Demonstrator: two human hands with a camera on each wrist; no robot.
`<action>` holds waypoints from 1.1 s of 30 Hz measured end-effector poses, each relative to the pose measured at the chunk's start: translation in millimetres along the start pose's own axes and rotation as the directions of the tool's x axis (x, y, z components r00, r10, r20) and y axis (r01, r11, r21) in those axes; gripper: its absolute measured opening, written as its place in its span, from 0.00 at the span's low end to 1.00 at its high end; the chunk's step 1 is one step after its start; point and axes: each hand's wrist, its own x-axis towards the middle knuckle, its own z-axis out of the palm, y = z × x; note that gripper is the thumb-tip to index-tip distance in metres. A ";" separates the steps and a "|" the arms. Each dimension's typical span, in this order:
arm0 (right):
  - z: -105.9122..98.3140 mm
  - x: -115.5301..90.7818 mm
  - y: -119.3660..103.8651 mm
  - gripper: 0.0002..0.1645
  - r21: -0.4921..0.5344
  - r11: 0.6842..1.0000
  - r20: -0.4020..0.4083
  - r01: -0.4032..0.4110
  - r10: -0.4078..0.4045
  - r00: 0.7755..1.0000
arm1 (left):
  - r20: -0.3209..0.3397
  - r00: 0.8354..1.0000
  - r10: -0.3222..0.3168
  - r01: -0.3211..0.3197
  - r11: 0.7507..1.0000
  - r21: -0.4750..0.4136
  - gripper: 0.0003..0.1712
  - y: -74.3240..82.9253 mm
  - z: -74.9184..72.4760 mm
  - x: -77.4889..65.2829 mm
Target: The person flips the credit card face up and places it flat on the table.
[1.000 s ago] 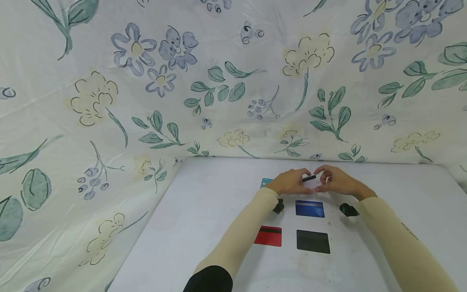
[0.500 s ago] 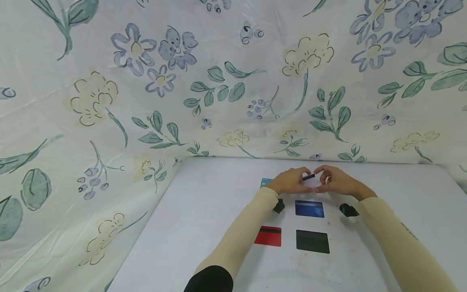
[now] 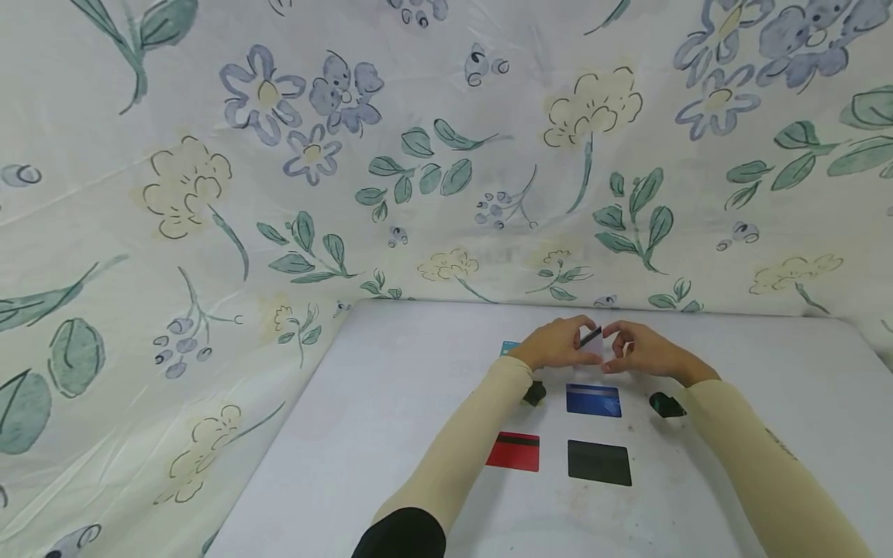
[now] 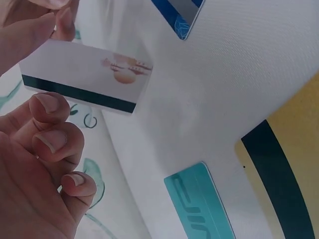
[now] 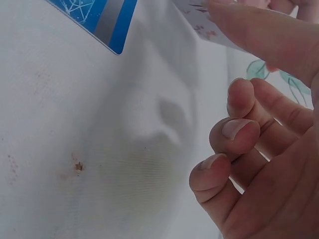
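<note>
A white bank card [image 4: 84,69] with a dark stripe and a small orange print is gripped by the left hand [image 3: 558,343]. It stands tilted above the far part of the table, stripe edge upward in the head view. The right hand [image 3: 645,349] is close at the card's right edge, thumb and index finger spread apart and the other fingers curled. In the right wrist view, its thumb overlaps the white card. A teal card [image 4: 197,201] lies just left of the left hand. Nearer the body lies a blue card [image 3: 593,401] with a grey stripe.
A red card [image 3: 515,452] and a dark grey card [image 3: 600,463] lie toward the front. A yellow card [image 4: 291,164] with a dark stripe is mostly hidden under the left sleeve in the head view. A floral curtain [image 3: 446,155] hangs behind the white table [image 3: 349,418].
The white card has tipped up, showing more of its face below the stripe. The right hand's fingertips have drawn slightly away from the left hand's. The cards on the table stay put.
</note>
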 end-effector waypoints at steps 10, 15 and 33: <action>4.8 3.0 4.0 0.40 0.004 0.999 0.001 0.032 -0.032 0.999 | -0.010 1.000 0.025 -0.025 0.999 -0.035 0.36 -2.2 -3.7 -2.3; 8.5 5.9 5.6 0.39 0.016 0.999 0.005 0.038 -0.038 0.999 | -0.004 1.000 0.017 -0.017 0.999 -0.048 0.36 -0.8 -4.0 -4.0; 16.0 11.9 5.4 0.40 -0.022 1.000 0.021 0.008 -0.008 1.000 | -0.017 0.998 0.057 -0.058 0.995 -0.084 0.35 0.3 -3.9 -4.6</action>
